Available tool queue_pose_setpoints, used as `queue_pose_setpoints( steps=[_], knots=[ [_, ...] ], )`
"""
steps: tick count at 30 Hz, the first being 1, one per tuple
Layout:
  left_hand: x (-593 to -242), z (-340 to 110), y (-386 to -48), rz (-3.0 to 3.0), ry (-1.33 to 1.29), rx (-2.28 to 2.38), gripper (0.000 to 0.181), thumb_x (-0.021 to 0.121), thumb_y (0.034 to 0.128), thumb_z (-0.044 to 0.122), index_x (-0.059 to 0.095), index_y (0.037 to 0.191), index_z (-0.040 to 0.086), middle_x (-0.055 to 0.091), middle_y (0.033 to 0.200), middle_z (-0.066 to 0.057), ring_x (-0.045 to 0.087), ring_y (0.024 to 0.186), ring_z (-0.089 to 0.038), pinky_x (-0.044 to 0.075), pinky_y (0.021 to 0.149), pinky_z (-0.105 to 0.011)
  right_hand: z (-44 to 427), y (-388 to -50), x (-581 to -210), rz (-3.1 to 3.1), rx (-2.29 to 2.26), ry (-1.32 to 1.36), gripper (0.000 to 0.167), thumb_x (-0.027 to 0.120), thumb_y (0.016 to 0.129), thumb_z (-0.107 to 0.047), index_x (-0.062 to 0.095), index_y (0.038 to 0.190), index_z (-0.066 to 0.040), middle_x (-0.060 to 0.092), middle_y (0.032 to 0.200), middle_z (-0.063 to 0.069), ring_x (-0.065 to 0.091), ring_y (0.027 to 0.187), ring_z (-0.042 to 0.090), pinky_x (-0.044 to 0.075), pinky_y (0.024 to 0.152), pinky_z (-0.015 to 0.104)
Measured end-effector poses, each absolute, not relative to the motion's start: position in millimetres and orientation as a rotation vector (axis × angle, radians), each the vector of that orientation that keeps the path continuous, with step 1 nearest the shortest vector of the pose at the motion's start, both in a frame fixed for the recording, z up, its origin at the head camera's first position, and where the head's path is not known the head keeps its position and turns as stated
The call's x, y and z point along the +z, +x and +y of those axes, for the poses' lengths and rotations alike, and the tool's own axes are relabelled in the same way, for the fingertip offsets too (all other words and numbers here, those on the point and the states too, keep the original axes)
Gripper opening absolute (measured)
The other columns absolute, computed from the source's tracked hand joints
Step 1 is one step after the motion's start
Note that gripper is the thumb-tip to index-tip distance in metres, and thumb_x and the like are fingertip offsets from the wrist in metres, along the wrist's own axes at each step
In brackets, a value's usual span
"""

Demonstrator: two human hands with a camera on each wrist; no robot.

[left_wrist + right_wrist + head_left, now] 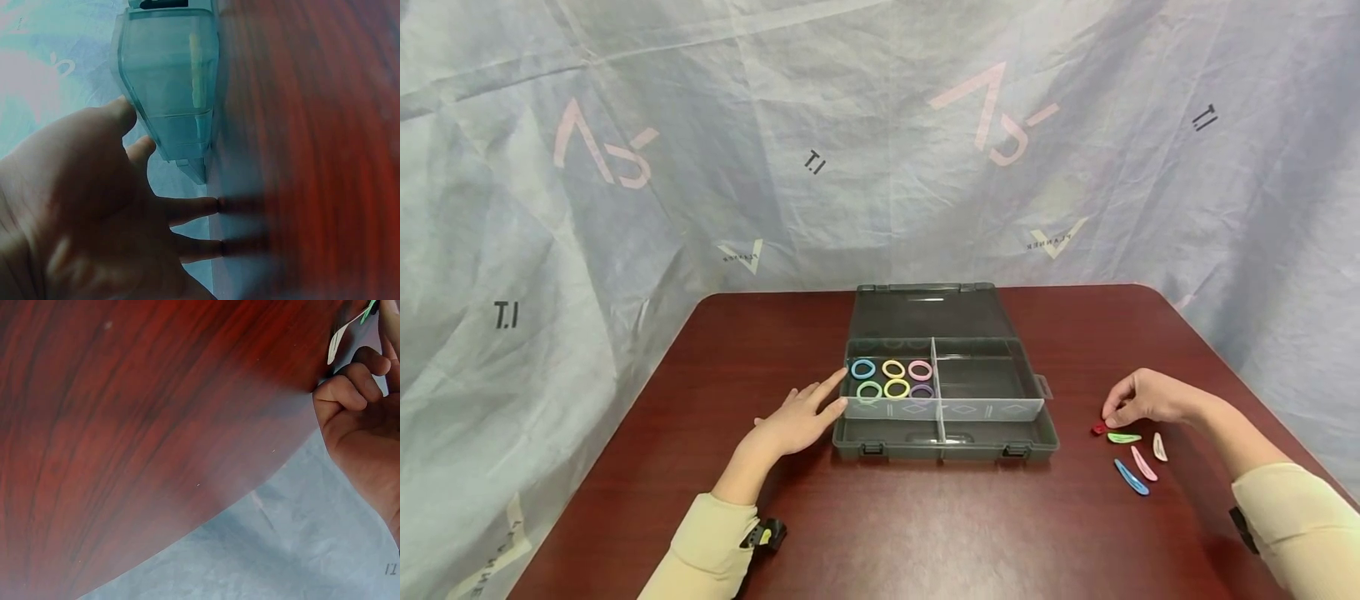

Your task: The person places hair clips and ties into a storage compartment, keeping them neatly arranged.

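A dark translucent box [992, 408] stands with its lid laid back. Several coloured hair ties, among them a blue hair tie [863, 369] and a purple hair tie [922, 392], lie in its back left compartment. My left hand [793, 421] touches the box's left side with thumb and index finger, the other fingers spread, some of them down at the table in the left wrist view. On the right, my right hand [1157, 398] pinches a red hair clip [1099, 429] at the table, the clip partly hidden by the fingertips. Beside it lies a green hair clip [1123, 437].
Close to the right hand lie a pink hair clip [1144, 463], a blue hair clip [1131, 477] and a cream hair clip [1160, 447]. The reddish-brown table [940, 533] ends at a grey printed sheet [880, 167] behind it.
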State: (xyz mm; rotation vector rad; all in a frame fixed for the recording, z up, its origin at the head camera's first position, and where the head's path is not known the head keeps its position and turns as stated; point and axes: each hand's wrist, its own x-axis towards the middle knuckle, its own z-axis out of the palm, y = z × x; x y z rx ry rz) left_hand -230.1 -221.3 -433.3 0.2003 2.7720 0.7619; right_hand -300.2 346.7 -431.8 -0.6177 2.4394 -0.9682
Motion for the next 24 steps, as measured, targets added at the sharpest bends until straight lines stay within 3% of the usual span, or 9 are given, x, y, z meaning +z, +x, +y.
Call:
queue_pose_setpoints(
  steps=[6,14,24],
  knots=[
    [-432.7,-220.4,-230.1,2.765,0.195,0.755,0.068,0.034,0.1010,0.069,0.013,0.162,0.046,0.020,0.166,-0.016,0.007,0.151,-0.049,0.002,0.090,-0.091,348.0,-298.5,-430.7,2.442,-0.975,-0.593,0.011,0.078,0.089,-0.012,0.077,0.090,-0.002,0.070,0.081,0.000,0.051,0.066,0.006,0.046,0.061,0.028],
    [-431.1,-220.3,-229.6,2.779,0.203,0.745,0.067,0.034,0.1023,0.067,0.014,0.162,0.045,0.021,0.166,-0.016,0.008,0.150,-0.049,0.002,0.091,-0.091,352.2,-298.4,-430.2,2.391,-0.978,-0.703,0.008,0.071,0.093,-0.007,0.075,0.090,-0.001,0.061,0.075,-0.005,0.049,0.065,0.005,0.044,0.060,0.026],
    [-430.2,-219.7,-229.4,2.780,0.209,0.752,0.066,0.034,0.1033,0.065,0.014,0.162,0.043,0.021,0.166,-0.017,0.008,0.150,-0.050,0.003,0.090,-0.092,353.1,-303.4,-426.0,2.331,-0.943,-0.749,0.008,0.067,0.093,-0.004,0.074,0.089,-0.003,0.064,0.079,-0.004,0.051,0.067,0.004,0.043,0.059,0.023]
  ],
)
